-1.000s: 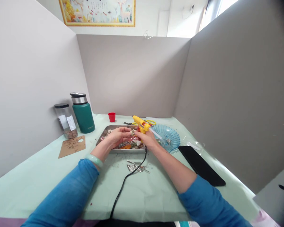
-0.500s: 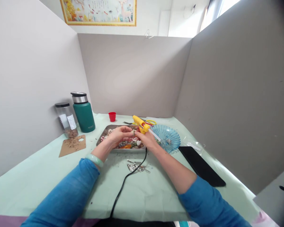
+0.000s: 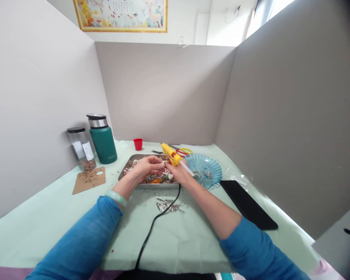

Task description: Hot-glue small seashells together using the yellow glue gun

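Two-handed work over tray (image 3: 154, 186): left hand (image 3: 148, 167) pinching small pale piece (image 3: 163, 164), right hand (image 3: 178, 172) gripping yellow glue gun (image 3: 170, 153), nozzle (image 3: 161, 144) pointing far-left. Advisable: piece held steady, nozzle kept clear of skin, cord (image 3: 153, 225) slack.

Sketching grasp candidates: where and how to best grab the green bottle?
Likely best: wrap the green bottle around its body at mid-height, coming from picture right, the side facing the red cup. It stands upright, broad and rounded there, while the clear jar crowds its left. I'd avoid the black lid; can't tell whether it's fastened.
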A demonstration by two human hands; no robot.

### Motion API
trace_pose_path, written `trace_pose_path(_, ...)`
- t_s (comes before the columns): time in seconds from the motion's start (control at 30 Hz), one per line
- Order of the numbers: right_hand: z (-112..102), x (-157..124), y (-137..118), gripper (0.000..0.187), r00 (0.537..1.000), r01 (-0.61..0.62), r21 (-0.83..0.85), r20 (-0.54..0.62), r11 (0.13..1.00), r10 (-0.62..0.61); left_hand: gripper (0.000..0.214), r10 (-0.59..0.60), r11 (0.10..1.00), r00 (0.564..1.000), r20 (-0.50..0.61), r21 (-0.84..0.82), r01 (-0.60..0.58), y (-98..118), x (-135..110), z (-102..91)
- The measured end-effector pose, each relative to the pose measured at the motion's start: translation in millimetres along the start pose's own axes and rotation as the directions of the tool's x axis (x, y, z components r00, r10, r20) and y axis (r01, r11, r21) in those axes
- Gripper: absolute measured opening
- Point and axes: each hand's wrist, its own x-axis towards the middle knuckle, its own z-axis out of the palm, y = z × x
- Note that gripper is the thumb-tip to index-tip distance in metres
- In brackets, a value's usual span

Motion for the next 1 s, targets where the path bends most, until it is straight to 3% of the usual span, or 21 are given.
trace_pose_path(0.43,0,-1,-1,0.014,0.994,0.105,-0.135,-0.007,0.985,-0.107,0.041,0.042,0.987,0.998,-0.038,0.157,-0.035,4,-4,4.1)
trace_pose_path(0.77,-2,-2,-3,0.016,0.993,0.117,-0.13,0.031,0.985,-0.114,0.036,0.057,0.978,0.997,-0.052,0.202,-0.046,8,-8,8.6)
trace_pose_path(1.0,-2,-2,-4,0.017,0.998,0.055,-0.1,0.028,0.993,-0.052,0.036,0.074,0.982,0.996,-0.05,0.18,-0.064,7,-8,10.1)
